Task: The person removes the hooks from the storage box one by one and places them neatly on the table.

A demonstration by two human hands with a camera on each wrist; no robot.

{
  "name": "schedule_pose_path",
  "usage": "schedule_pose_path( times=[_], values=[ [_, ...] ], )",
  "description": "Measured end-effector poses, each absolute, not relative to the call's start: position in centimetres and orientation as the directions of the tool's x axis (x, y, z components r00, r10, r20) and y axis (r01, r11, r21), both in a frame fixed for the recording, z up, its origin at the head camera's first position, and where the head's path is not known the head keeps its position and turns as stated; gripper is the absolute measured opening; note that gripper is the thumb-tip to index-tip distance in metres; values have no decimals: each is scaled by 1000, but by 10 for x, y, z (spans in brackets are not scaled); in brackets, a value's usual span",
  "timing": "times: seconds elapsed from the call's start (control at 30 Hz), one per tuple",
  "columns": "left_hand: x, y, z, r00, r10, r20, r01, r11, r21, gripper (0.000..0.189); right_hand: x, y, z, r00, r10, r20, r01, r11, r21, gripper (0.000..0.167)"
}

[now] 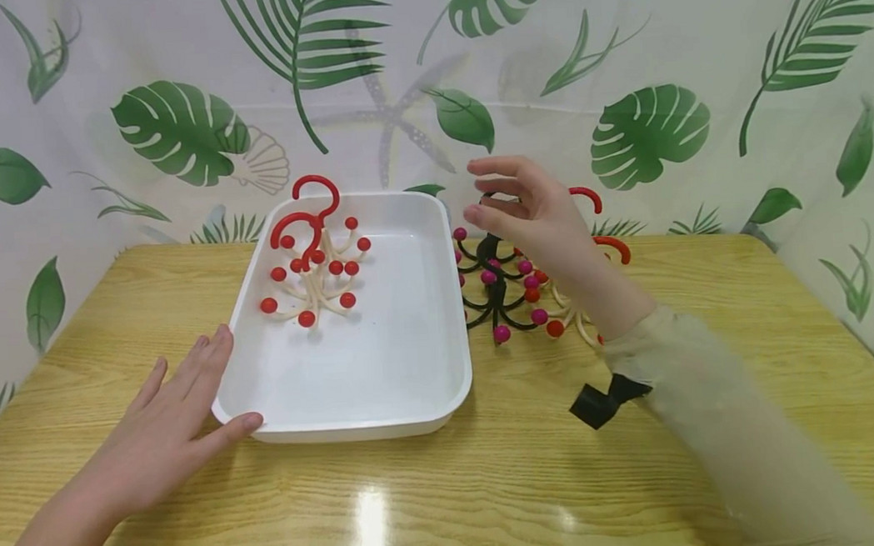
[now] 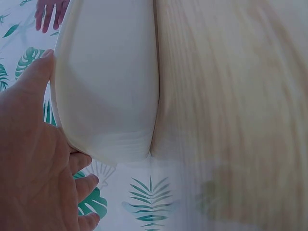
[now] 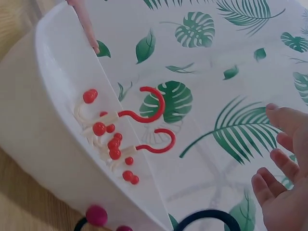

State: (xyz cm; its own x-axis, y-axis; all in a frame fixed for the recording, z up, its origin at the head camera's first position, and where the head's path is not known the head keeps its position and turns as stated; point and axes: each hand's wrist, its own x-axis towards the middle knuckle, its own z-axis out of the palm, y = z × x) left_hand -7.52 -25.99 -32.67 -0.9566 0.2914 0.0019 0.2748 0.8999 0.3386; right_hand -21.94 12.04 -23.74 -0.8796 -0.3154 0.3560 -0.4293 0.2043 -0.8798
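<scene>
My left hand (image 1: 171,419) rests on the near left corner of a white tray (image 1: 413,366), its thumb on the front rim and its straight fingers along the side. Inside the tray, at the back left, stand two cream hook racks (image 1: 314,293) with red hooks and red ball tips. To the right of the tray my right hand (image 1: 527,209) is raised, fingers loosely bent and holding nothing. Below and behind it are black racks (image 1: 494,290) with magenta ball tips, partly hidden by the hand. A black hook (image 3: 207,216) shows near that hand in the right wrist view.
More cream racks with red hooks (image 1: 612,247) stand right of the black ones, partly behind my right forearm. A black strap end (image 1: 595,405) hangs from the right sleeve. Behind the wooden table (image 1: 308,506) hangs a leaf-patterned cloth (image 1: 395,75).
</scene>
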Motion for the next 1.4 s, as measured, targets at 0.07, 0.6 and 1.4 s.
schedule_pose_path(
  times=[0.07,0.6,1.4],
  values=[
    [-75,-260,-327,-956,292,5,276,899,339,92,-221,111,-239,-873,-340,350,-432,202,-879,46],
    [-76,-260,-328,-956,293,16,280,897,342,92,-237,33,-256,-831,-490,263,-414,229,-881,48],
    [-76,-259,-329,-957,289,2,271,897,349,93,-258,-44,-276,-885,-452,111,-274,313,-909,48]
  ],
)
